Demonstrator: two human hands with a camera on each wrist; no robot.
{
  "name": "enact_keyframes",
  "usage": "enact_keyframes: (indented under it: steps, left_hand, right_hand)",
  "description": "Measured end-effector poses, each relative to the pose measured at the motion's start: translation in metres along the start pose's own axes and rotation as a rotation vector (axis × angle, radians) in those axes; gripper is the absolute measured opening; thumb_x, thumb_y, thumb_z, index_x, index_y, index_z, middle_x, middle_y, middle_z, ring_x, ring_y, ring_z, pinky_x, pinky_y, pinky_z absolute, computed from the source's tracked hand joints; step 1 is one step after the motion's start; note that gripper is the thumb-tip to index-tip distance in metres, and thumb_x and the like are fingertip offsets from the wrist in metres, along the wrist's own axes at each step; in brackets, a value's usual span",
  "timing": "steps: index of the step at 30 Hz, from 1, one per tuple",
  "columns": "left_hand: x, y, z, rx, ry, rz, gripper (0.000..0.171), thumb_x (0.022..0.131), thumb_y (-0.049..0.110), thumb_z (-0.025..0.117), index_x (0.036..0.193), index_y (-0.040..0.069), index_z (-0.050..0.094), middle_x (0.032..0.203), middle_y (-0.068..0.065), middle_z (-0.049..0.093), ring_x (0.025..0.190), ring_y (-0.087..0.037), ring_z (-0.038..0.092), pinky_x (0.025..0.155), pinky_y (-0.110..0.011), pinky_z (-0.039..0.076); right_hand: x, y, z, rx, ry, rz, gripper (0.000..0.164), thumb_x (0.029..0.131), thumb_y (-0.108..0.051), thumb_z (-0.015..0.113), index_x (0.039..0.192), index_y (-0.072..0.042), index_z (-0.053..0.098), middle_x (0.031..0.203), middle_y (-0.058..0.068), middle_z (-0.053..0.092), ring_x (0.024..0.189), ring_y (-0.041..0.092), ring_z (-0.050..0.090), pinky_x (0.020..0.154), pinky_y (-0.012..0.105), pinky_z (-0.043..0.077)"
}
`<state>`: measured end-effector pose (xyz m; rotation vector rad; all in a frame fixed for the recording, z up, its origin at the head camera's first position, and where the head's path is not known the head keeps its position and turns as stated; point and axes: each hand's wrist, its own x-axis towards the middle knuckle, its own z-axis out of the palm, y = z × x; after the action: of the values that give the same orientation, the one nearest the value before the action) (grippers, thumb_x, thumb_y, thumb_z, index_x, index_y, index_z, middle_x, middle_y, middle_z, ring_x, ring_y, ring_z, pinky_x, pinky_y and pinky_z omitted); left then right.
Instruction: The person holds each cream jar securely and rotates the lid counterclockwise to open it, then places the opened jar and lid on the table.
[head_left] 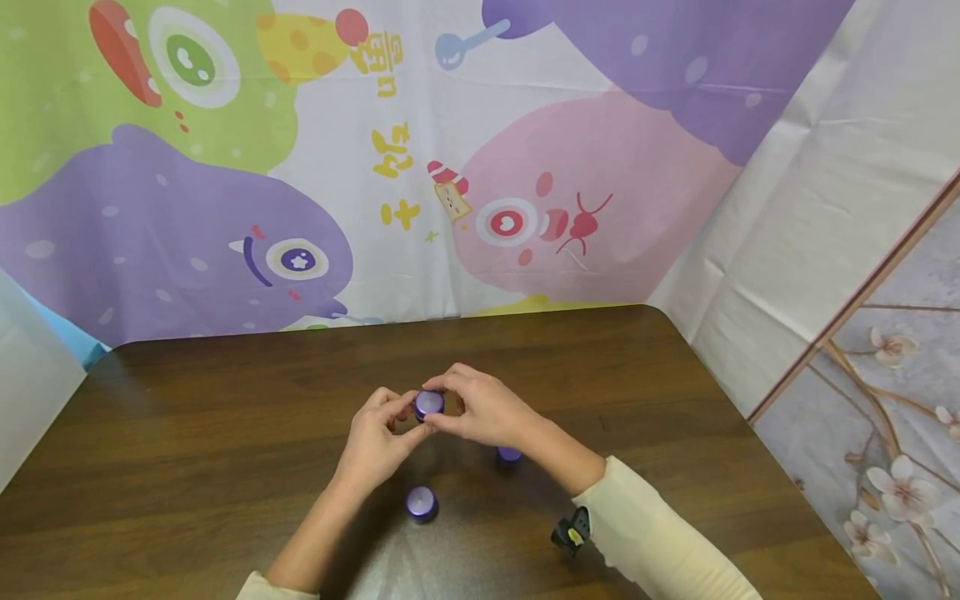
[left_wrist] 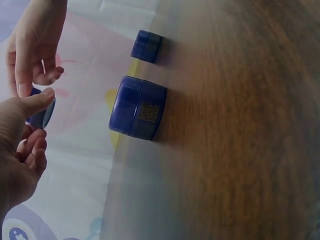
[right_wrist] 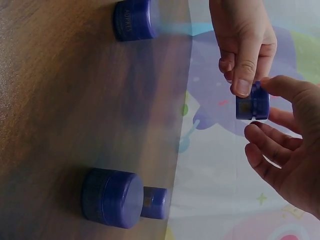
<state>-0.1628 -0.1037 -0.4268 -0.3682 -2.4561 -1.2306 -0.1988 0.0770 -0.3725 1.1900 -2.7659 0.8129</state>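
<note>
A small purple cream jar is held above the table between both hands. My left hand pinches its lower part, seen edge-on as the jar in the right wrist view. My right hand has thumb and fingers around the jar's lid. A narrow groove shows between lid and lower part; I cannot tell whether the lid is loose. On the table, a capped purple jar stands nearer me. Another purple jar is partly covered by my right forearm.
The right wrist view shows three capped jars on the brown wooden table: a lettered jar, a large jar and a smaller jar behind it. A cartoon-printed cloth hangs along the table's back edge.
</note>
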Motion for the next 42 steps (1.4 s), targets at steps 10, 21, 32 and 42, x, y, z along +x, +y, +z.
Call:
enact_keyframes:
  steps: [10, 21, 32, 42]
  left_hand:
    - [-0.0012, 0.0002, -0.0008, 0.0, -0.001, -0.004, 0.041, 0.072, 0.012, 0.08, 0.108, -0.003, 0.068, 0.08, -0.004, 0.052, 0.069, -0.013, 0.043, 0.058, -0.02, 0.037]
    - [-0.0012, 0.0008, 0.0, -0.009, -0.001, -0.016, 0.043, 0.07, 0.015, 0.082, 0.107, -0.002, 0.068, 0.081, -0.009, 0.054, 0.067, -0.013, 0.042, 0.057, -0.02, 0.036]
    - [-0.001, 0.0007, -0.0001, -0.006, 0.001, -0.027, 0.043, 0.07, 0.014, 0.082, 0.108, -0.002, 0.068, 0.08, -0.005, 0.053, 0.068, -0.013, 0.043, 0.058, -0.02, 0.037]
    - [-0.0016, -0.0004, -0.0004, -0.01, 0.004, -0.013, 0.043, 0.07, 0.013, 0.082, 0.108, -0.002, 0.068, 0.081, -0.006, 0.054, 0.069, -0.013, 0.044, 0.059, -0.021, 0.037]
  right_hand:
    - [-0.0011, -0.0006, 0.0007, 0.019, -0.027, 0.003, 0.05, 0.086, -0.028, 0.068, 0.131, -0.012, 0.052, 0.104, 0.001, 0.056, 0.069, 0.01, 0.052, 0.059, 0.016, 0.042]
    - [-0.0001, 0.0002, 0.0007, -0.007, -0.032, -0.004, 0.04, 0.085, -0.025, 0.067, 0.123, -0.011, 0.06, 0.106, 0.001, 0.058, 0.069, 0.012, 0.054, 0.059, 0.015, 0.041]
    - [-0.0022, 0.0003, 0.0002, 0.0, 0.011, 0.012, 0.043, 0.084, -0.028, 0.069, 0.122, -0.01, 0.059, 0.107, 0.002, 0.058, 0.065, 0.008, 0.051, 0.058, 0.015, 0.041]
    - [-0.0015, -0.0029, 0.0007, 0.017, -0.047, 0.0, 0.043, 0.086, -0.022, 0.065, 0.126, -0.011, 0.057, 0.11, 0.001, 0.057, 0.067, 0.007, 0.05, 0.057, 0.015, 0.042]
